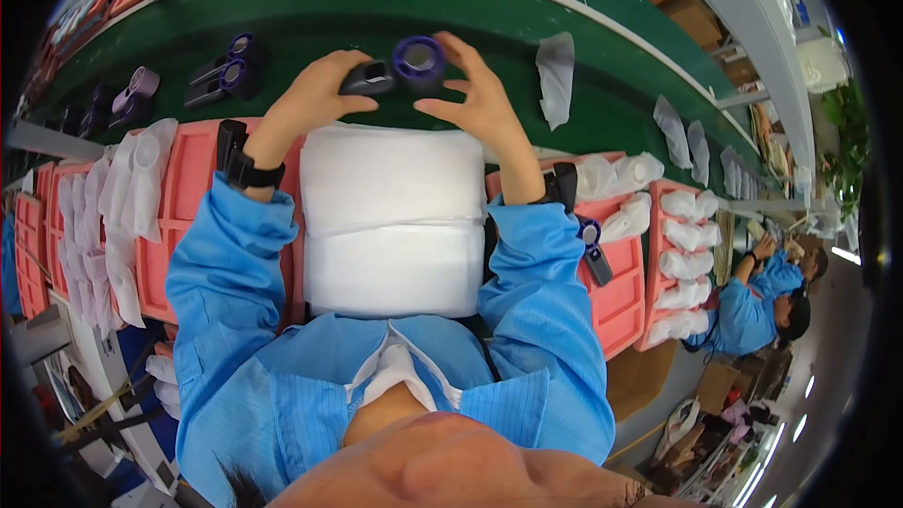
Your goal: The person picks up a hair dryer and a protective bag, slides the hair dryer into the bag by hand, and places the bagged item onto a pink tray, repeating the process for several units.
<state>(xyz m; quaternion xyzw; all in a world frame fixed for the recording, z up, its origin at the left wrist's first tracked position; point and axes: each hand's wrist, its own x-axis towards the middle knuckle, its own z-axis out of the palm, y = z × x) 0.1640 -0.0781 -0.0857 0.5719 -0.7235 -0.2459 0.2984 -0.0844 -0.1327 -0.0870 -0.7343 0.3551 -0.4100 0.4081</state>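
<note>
A dark handheld device (419, 58), shaped like a hair dryer with a round purple-rimmed head, is in front of me over the green surface. My left hand (324, 89) is closed on its black handle end, thumb below and fingers above. Around the round head my right hand (475, 94) has its fingers apart; a fingertip reaches the rim, and whether it presses there is unclear. Nearer to me lies a stack of translucent white sleeves (393, 183), in two overlapping piles. A similar device (591, 249) rests by my right forearm on a pink tray (616, 306).
Similar devices (226, 71) lie to the left on the green conveyor (320, 14). White-wrapped pieces (557, 80) are on it to the right. Pink trays (193, 179) flank me, with wrapped pieces (685, 266) in the right ones. Co-workers (757, 306) sit at far right.
</note>
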